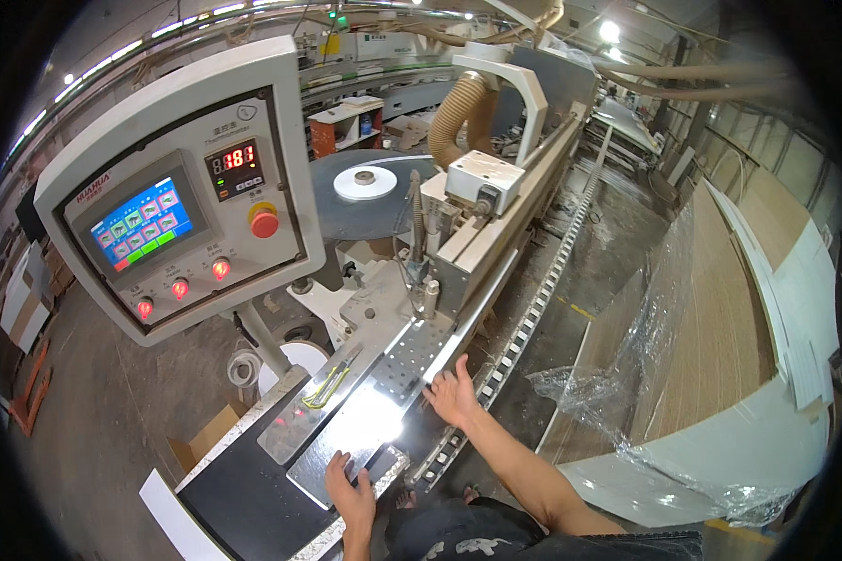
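Above the near edge of the machine's metal feed table (323, 458) is my left hand (351, 494), open with its fingers apart and holding nothing. My right hand (454, 397) reaches farther forward, its fingers spread, at the near end of a narrow white panel (468, 325) that lies along the machine's side. Whether the fingertips press on the panel or only hover beside it I cannot tell. A yellow-green utility knife (329, 383) rests on the table left of my hands. Bright light glares off the metal between them.
A control box (182, 187) with a lit screen and a red stop button (264, 221) stands left. Behind it a white tape roll (365, 183) lies on a round dark plate. A roller track (524, 332) runs along the right, beside plastic-wrapped boards (711, 327).
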Motion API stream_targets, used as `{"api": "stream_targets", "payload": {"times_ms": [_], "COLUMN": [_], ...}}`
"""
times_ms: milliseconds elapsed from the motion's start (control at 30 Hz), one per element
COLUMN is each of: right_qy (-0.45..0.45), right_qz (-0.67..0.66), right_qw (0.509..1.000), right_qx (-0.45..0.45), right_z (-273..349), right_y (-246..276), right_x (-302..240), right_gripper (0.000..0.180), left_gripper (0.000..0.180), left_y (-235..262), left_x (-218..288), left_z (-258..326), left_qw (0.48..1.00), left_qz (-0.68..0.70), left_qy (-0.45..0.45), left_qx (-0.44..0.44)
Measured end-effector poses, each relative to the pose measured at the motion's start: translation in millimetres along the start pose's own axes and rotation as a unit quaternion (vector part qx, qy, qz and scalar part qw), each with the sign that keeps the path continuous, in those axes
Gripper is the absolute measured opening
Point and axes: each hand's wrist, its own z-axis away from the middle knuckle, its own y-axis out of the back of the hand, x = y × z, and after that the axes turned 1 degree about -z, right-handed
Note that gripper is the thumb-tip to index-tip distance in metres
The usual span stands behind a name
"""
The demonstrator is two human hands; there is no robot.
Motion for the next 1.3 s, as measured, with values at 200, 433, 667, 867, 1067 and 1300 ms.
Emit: {"api": "stream_targets", "payload": {"times_ms": [200, 433, 667, 867, 1067, 1300], "right_qy": [0.054, -0.001, 0.099, 0.158, 0.23, 0.256], "right_qz": [0.04, 0.219, 0.135, 0.139, 0.135, 0.094], "right_qw": [0.996, 0.973, 0.984, 0.966, 0.945, 0.938], "right_qx": [0.051, -0.068, 0.063, 0.149, 0.191, 0.214], "right_z": [18, 243, 435, 516, 542, 554], "right_y": [30, 56, 212, 237, 285, 274], "right_x": [-57, -64, -64, -88, -88, -96], "right_gripper": [0.129, 0.064, 0.069, 0.053, 0.043, 0.038], "left_gripper": [0.04, 0.036, 0.044, 0.061, 0.064, 0.044], "left_y": [-32, -82, -167, -233, -294, -316], "left_x": [107, 255, 464, 614, 695, 715], "left_z": [-16, 6, 98, 171, 232, 246], "left_qw": [0.975, 0.925, 0.789, 0.697, 0.666, 0.648], "left_qz": [0.023, 0.085, 0.173, 0.224, 0.216, 0.228], "left_qy": [-0.185, -0.33, -0.546, -0.656, -0.694, -0.724], "left_qx": [-0.12, -0.166, -0.224, -0.186, -0.167, -0.051]}}
